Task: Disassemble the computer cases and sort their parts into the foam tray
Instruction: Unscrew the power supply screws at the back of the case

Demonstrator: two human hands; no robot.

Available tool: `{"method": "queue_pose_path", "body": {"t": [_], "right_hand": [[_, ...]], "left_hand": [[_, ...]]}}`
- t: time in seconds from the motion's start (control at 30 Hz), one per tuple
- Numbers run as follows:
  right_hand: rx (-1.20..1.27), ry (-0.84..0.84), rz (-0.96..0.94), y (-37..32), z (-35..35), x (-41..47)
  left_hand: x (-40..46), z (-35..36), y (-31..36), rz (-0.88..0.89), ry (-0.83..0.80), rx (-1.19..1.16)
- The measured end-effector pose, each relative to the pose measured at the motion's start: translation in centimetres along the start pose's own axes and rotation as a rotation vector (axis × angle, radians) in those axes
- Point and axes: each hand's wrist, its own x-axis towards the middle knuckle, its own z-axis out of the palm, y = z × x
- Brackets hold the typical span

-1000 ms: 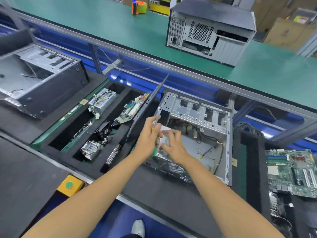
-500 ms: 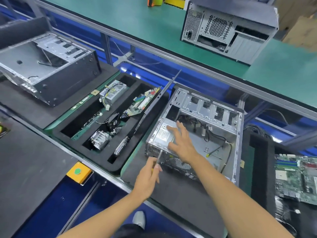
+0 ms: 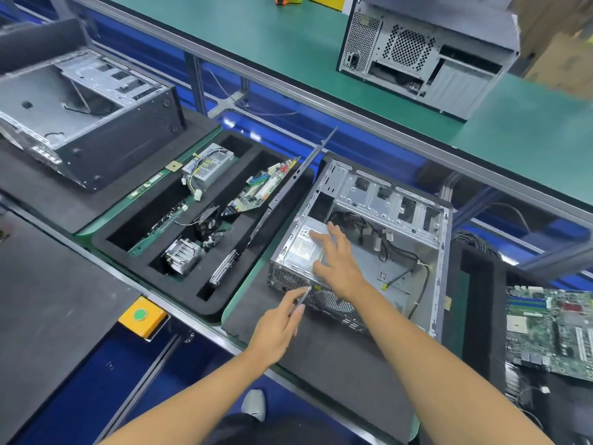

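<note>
Inside the open case (image 3: 401, 220), right hand (image 3: 333, 261) flat, fingers spread, on the power supply (image 3: 301, 248); left hand (image 3: 276, 329) pinching a screwdriver (image 3: 303, 295).

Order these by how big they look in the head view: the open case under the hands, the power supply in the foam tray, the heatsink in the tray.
1. Open case, clearly largest.
2. Power supply.
3. Heatsink, only slightly smaller; it lies nearer the camera, so this ranking is unsure.

Both bare forearms reach forward from the bottom edge of the view. The right hand (image 3: 337, 261) lies palm down with its fingers spread and straight. The left hand (image 3: 277, 326), lower and nearer the body, pinches a thin tool (image 3: 303, 295) between its fingertips.
</note>
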Motion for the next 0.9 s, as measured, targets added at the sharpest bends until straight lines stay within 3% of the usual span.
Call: {"method": "queue_pose_path", "body": {"t": [0.9], "right_hand": [[0.044, 0.004, 0.006, -0.39, -0.2, -0.17]], "left_hand": [[0.56, -0.68, 0.19, 0.019, 0.006, 0.032]]}}
